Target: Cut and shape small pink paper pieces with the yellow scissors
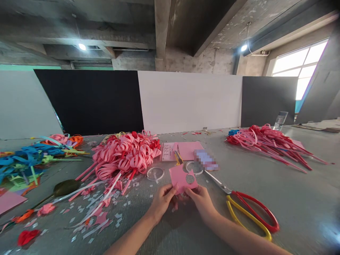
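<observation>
Pinching the pink card between thumb and fingers: left hand (164, 198) on its lower left edge, right hand (199, 200) on its lower right. Card (177, 177) sits between the hands, just right of mid-view, with a round hole near its right edge.

Near, over the gray surface (180, 233): red paper bit (28, 237) front left, pale scraps (118, 216) scattered left of the left hand. Big scissors (227, 190) lie beside the right forearm, red and yellow handles toward the person, blades pointing at the phone; main obstacle right of the right hand. Dark olive leaf (66, 187) farther left.

Just past the card: clear ring (155, 180) to the left, small yellow-handled tool (179, 158) straight ahead, phone (206, 160) to the right, face pixelated. Pink sheet (188, 150) behind, next to a printed sheet (167, 151); print too small to read.

Pink paper flowers (130, 154) heaped left, blue strips (29, 156) beyond them at far left, second flower pile (265, 141) right, glass (280, 121) behind it.

Back: black panel (92, 102), white panel (191, 101), then window (302, 62) upper right.
</observation>
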A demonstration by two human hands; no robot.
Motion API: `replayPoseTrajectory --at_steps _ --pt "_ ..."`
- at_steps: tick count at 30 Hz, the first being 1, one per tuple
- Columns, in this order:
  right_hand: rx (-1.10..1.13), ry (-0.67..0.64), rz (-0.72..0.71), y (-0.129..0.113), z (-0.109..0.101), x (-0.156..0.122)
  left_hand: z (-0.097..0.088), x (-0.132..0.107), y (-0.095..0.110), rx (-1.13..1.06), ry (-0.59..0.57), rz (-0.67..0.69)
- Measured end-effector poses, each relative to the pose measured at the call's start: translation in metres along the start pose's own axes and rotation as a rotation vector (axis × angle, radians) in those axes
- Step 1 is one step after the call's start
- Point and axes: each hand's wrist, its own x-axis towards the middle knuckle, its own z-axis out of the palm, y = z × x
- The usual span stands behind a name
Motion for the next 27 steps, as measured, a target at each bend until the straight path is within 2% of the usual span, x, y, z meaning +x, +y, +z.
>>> replayPoseTrajectory --at_steps 13,27 --pt "-0.034 0.012 -0.002 0.0011 -0.0004 0.0009 0.0016 0.0014 -0.0019 0.075 0.068 0.012" --pt "-0.005 -0.018 0.009 -0.0047 0.0014 -0.0011 0.0017 0.0009 -0.0015 0.058 0.033 0.002"
